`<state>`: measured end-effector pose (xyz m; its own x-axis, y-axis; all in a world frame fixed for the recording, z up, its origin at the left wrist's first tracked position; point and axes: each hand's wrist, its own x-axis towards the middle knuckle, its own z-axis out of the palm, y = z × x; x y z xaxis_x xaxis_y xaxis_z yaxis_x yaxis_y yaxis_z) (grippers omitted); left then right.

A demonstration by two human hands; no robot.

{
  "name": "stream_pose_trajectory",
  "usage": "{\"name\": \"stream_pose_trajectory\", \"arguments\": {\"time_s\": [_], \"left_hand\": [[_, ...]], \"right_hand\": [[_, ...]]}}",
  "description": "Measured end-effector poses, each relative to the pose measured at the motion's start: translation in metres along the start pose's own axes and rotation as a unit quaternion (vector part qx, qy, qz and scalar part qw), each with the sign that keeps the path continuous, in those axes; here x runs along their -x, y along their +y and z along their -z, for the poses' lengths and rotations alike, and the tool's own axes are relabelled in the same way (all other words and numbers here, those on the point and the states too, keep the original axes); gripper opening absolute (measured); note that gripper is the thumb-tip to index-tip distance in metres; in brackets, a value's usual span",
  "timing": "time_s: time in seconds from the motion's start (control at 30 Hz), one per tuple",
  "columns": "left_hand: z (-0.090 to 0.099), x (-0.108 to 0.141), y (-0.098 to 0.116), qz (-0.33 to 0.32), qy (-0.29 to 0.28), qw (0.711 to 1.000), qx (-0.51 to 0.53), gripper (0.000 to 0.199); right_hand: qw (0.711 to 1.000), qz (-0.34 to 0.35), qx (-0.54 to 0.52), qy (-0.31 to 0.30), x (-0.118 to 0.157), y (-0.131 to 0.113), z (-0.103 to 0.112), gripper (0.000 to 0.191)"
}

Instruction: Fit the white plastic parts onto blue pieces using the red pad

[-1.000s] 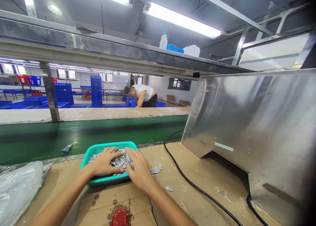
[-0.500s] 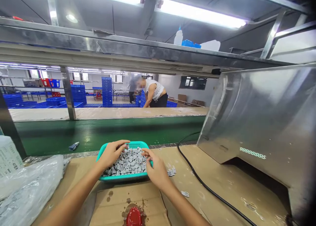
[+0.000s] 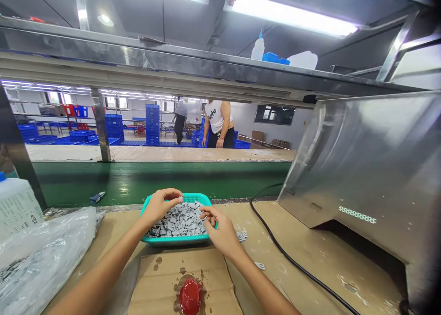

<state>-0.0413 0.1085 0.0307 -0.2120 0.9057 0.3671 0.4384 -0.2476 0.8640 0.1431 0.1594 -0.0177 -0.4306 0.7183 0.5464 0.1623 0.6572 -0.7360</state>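
Note:
A teal perforated plastic basket (image 3: 176,242) sits on the cardboard-covered bench in front of me, filled with small grey moulded parts (image 3: 177,221). My left hand (image 3: 161,205) rests over the basket's far left rim, its fingertips drawn together above the pile. My right hand (image 3: 220,228) reaches in from the right, with finger and thumb closing at the pile's right edge. Whether either hand pinches a part is hidden. Two loose grey parts (image 3: 242,235) lie on the bench right of the basket, and a single one (image 3: 260,266) lies nearer me.
A green conveyor belt (image 3: 155,182) runs just beyond the bench. A plastic bag (image 3: 44,255) and white jug (image 3: 17,207) stand left, a stained red object (image 3: 189,296) nearer me. A black cable (image 3: 285,246) and steel hood (image 3: 358,159) lie right. A person (image 3: 217,122) stands beyond the belt.
My hands have risen from inside the pile to its far edges and drawn apart. The view has turned left and the person across the belt has straightened up.

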Motion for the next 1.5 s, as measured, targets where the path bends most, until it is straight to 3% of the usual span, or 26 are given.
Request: {"name": "stream_pose_trajectory", "arguments": {"time_s": [0.27, 0.57, 0.7, 0.9, 1.5], "left_hand": [[-0.022, 0.010, 0.026, 0.109, -0.083, 0.977, 0.163, 0.039], [-0.027, 0.014, 0.004, 0.197, -0.088, 0.956, 0.201, 0.035], [-0.029, 0.013, -0.001, 0.150, -0.123, 0.961, 0.195, 0.031], [-0.039, 0.010, 0.001, 0.083, -0.137, 0.972, 0.170, 0.035], [-0.041, 0.005, -0.006, 0.071, -0.214, 0.965, 0.133, 0.045]], "right_hand": [[0.999, 0.004, -0.043, 0.009, 0.000, 0.001, -0.001, 0.020], [0.997, -0.008, -0.051, 0.051, 0.005, -0.002, -0.003, 0.015], [0.994, -0.003, -0.059, 0.089, 0.002, -0.004, -0.003, 0.023], [0.996, 0.018, -0.058, 0.064, 0.000, -0.002, -0.004, 0.021], [0.999, 0.018, -0.014, 0.032, 0.004, -0.009, -0.002, 0.014]]}}
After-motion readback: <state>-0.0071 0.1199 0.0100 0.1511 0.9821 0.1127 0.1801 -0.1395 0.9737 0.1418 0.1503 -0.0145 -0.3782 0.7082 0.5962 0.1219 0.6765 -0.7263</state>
